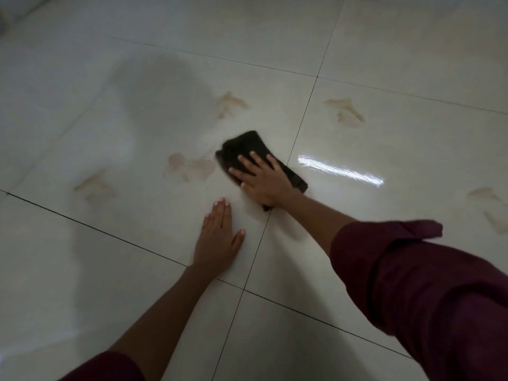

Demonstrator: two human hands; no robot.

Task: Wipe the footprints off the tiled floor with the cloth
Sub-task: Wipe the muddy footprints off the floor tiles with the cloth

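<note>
Mid-wipe w/ right hand [262, 185] fingers spread flat on dark cloth [247, 148] on tiled floor [384, 64], left hand [220, 237] flat, fingers together — next prob. sweep left over nearest footprint [191, 167], others remaining.

Glossy pale tiles [384, 270], dark grout, perhaps a lamp's glare [341, 169].
</note>
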